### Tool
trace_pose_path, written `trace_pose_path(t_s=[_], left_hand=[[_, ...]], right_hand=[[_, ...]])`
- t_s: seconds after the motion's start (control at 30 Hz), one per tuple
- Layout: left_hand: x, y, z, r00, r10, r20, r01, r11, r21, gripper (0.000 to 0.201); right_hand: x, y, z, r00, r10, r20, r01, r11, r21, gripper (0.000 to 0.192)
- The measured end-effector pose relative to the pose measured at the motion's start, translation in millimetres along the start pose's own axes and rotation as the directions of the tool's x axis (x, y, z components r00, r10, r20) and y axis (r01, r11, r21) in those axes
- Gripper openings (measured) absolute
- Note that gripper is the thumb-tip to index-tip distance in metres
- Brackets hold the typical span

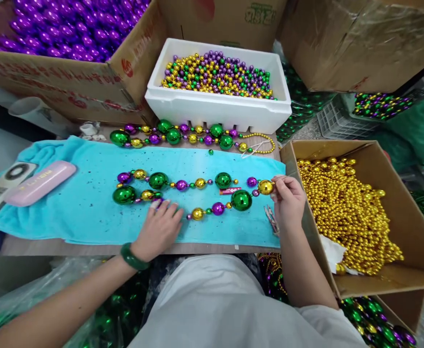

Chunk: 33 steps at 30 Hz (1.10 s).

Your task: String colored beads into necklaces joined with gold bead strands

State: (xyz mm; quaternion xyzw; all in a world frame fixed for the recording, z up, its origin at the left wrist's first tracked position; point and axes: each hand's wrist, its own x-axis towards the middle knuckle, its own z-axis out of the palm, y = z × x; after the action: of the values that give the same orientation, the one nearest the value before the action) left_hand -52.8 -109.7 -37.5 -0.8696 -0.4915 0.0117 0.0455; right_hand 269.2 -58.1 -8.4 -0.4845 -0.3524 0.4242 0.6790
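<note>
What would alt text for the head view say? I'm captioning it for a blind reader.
A person's right hand pinches a gold bead on a bead strand lying on a turquoise towel; the left hand rests on the strand. Boxes of beads surround it.

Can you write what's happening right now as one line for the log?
left hand: flat on turquoise towel, fingers at bead necklace | right hand: pinching gold bead at necklace end | nearby: box of gold beads

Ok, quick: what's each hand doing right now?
Left hand: open, fingers flat on the bead string on the towel.
Right hand: pinched shut on the gold bead at the string's end.
</note>
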Motion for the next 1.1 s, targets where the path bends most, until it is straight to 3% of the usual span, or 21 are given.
trace_pose_path(t_s=[0.17, 0.3, 0.43, 0.53, 0.63, 0.73, 0.83, 0.97, 1.1], left_hand=[[-5, -44, -7.6, 1.0, -0.019, -0.006, 0.02, 0.997, 0.073, 0.029], [-17, -69, 0.7, 0.997, -0.074, 0.026, 0.073, 0.997, 0.038, 0.029], [-20, -75, 0.6, 0.993, -0.11, 0.031, 0.108, 0.993, 0.047, 0.033], [-2, -53, -12.7, 0.997, -0.071, -0.002, 0.071, 0.997, -0.019, 0.038], [32, -8, -27.0, 0.997, 0.021, -0.072, -0.038, 0.969, -0.243, 0.044], [72, 41, -30.5, 0.985, 0.073, -0.159, -0.144, 0.857, -0.495, 0.048], [104, 73, -24.1, 0.982, 0.095, -0.164, -0.183, 0.706, -0.685, 0.051], [119, 84, -15.5, 0.994, 0.063, -0.095, -0.114, 0.595, -0.795, 0.035], [109, 77, -15.5, 0.996, 0.074, -0.048, -0.086, 0.694, -0.715, 0.028]], right_hand=[[0, 24, -11, 0.97, 0.208, -0.127, -0.186, 0.968, 0.165, 0.023], [1, 42, -23, 0.919, 0.297, -0.258, -0.224, 0.934, 0.276, 0.027], [-4, 47, -28, 0.92, 0.325, -0.219, -0.282, 0.937, 0.206, 0.031], [-13, 43, -19, 0.94, 0.313, -0.134, -0.292, 0.944, 0.153, 0.034], [-21, 36, -3, 0.941, 0.337, 0.003, -0.335, 0.934, 0.126, 0.031], [-26, 25, 9, 0.918, 0.371, 0.138, -0.385, 0.919, 0.089, 0.026], [-31, 15, 14, 0.927, 0.33, 0.179, -0.346, 0.936, 0.068, 0.022], [-29, 13, 10, 0.93, 0.328, 0.164, -0.344, 0.935, 0.083, 0.023], [-19, 20, 4, 0.919, 0.38, 0.105, -0.392, 0.909, 0.141, 0.026]])
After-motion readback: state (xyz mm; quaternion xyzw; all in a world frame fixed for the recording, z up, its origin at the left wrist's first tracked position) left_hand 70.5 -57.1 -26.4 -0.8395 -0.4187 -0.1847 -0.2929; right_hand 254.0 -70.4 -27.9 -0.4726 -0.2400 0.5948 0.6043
